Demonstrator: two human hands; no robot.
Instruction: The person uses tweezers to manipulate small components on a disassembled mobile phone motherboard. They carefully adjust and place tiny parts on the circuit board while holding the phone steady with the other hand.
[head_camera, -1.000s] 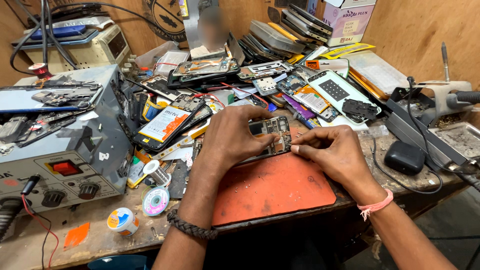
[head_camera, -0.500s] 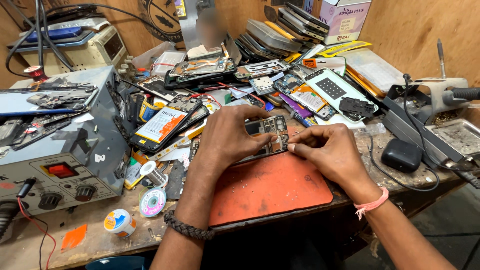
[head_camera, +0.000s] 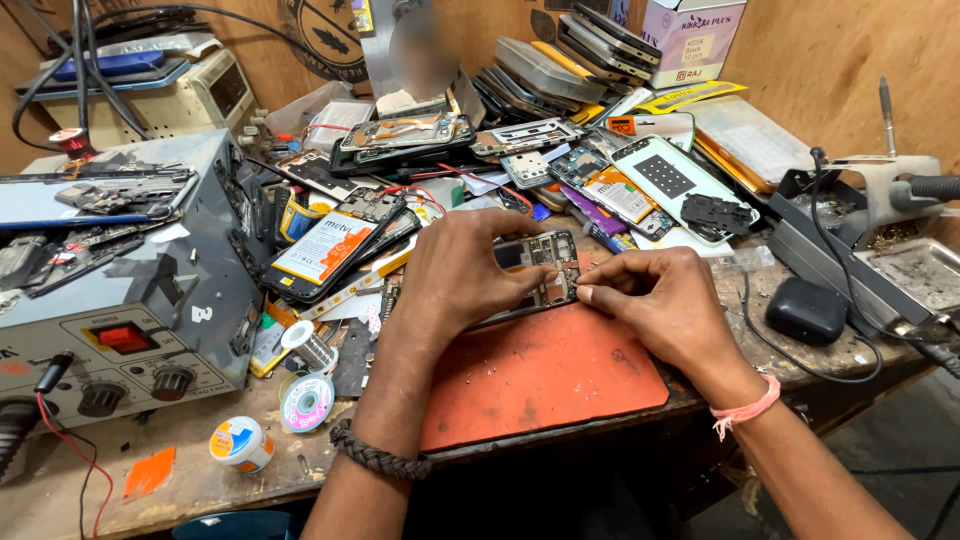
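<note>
My left hand (head_camera: 462, 268) grips an opened phone (head_camera: 541, 262) with its back cover off and circuit board showing. It holds the phone tilted over the far edge of an orange work mat (head_camera: 545, 375). My right hand (head_camera: 655, 300) is at the phone's right edge, thumb and forefinger pinched together against the board. Whatever sits between those fingertips is too small to see. A dark braided band circles my left wrist, a pink band my right.
A grey bench power supply (head_camera: 110, 290) with knobs stands at the left. Solder spools (head_camera: 305, 400) and a tape roll (head_camera: 240, 442) lie in front of it. Several dismantled phones (head_camera: 330, 245) and parts crowd the back. A black case (head_camera: 806, 310) and a soldering stand (head_camera: 890, 190) sit right.
Both hands stay on the phone above the mat. The head camera has shifted slightly; the hands' grip looks the same.
</note>
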